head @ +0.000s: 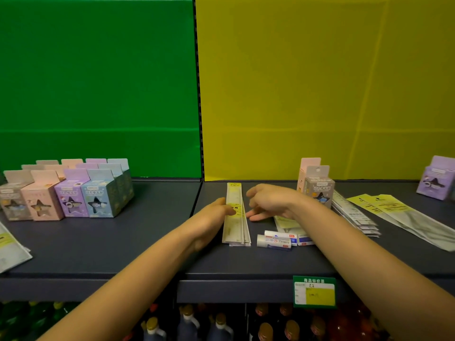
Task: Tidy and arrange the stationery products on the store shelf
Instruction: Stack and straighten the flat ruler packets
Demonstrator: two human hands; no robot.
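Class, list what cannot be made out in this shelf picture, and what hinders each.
Head view: print on the green-and-yellow price label, too small, blurred.
Head view: flat pale packet, covered mostly by the right hand and wrist.
Head view: white packets at left, cut by the frame edge.
Head view: whether the left hand grips the long pale ruler packets, blurred.

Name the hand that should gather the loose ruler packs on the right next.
Right, probably: the right hand is free and nearer those ruler packs; the left hand holds the stack.
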